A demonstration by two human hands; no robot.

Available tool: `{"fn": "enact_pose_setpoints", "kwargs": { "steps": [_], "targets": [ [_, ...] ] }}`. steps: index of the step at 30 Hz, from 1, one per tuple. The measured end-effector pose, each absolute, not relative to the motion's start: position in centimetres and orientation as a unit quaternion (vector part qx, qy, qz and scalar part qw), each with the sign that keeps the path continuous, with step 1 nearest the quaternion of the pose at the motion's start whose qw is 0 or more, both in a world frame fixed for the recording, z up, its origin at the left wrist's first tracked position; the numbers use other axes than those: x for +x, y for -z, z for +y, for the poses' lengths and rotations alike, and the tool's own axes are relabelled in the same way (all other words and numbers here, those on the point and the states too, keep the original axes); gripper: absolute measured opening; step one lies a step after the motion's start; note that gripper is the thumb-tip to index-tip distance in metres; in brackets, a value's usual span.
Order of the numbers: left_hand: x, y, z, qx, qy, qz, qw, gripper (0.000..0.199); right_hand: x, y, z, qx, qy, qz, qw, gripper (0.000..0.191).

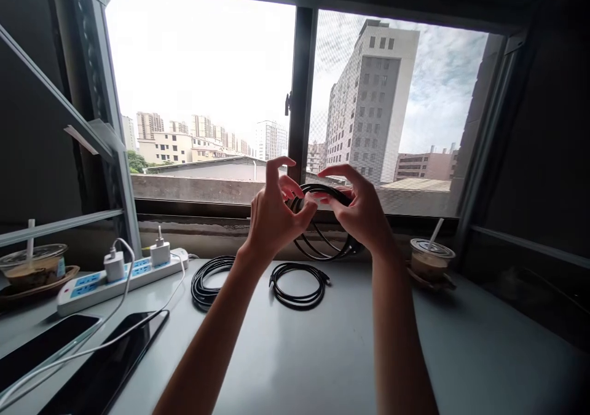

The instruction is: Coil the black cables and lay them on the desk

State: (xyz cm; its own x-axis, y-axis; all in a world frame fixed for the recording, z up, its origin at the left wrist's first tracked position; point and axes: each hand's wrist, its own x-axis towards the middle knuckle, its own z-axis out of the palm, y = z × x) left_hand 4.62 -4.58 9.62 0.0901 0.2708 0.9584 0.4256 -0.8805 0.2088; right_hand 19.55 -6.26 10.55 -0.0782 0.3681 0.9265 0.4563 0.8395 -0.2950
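A coiled black cable (328, 189) is held up in front of the window, above the far side of the desk; its lower loops hang down between my hands. My right hand (362, 209) is closed around the coil's upper right part, with its index finger arched above the strands. At the coil's upper left, my left hand (276, 212) grips with the thumb and lower fingers, while its index finger curves up free. Both thumbs nearly meet at the strands. Below lie a small coiled black cable (299, 307) and a larger black cable coil (199, 286), partly hidden by my left forearm.
On the left, a white power strip (133, 280) carries two chargers with white cords. Two dark-screened devices, a phone (46, 347) and a tablet (110, 359), lie nearby. Drink cups stand at left (37, 264) and right (431, 258). Metal shelf posts frame the window.
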Motion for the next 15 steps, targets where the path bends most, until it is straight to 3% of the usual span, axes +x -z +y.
{"fn": "enact_pose_setpoints", "kwargs": {
  "steps": [5, 9, 12, 15],
  "targets": [
    [2.8, -9.9, -2.6, -0.814, 0.535, -0.224, 0.026, 0.067, 19.5, -11.1, -8.2, -0.232, 0.109, -0.746, 0.614, 0.032],
    [3.2, -9.9, -2.0, -0.803, 0.548, -0.217, -0.089, 0.039, 18.9, -11.3, -9.7, -0.194, 0.114, -0.732, 0.643, 0.027],
    [3.6, -10.1, -2.9, -0.757, 0.581, -0.171, -0.245, 0.019, 18.5, -11.3, -9.9, -0.174, 0.111, -0.716, 0.668, 0.022],
    [3.7, -10.5, -4.3, -0.679, 0.603, -0.169, -0.383, 0.041, 18.7, -11.3, -9.1, -0.204, 0.101, -0.694, 0.683, 0.017]
  ]
}}
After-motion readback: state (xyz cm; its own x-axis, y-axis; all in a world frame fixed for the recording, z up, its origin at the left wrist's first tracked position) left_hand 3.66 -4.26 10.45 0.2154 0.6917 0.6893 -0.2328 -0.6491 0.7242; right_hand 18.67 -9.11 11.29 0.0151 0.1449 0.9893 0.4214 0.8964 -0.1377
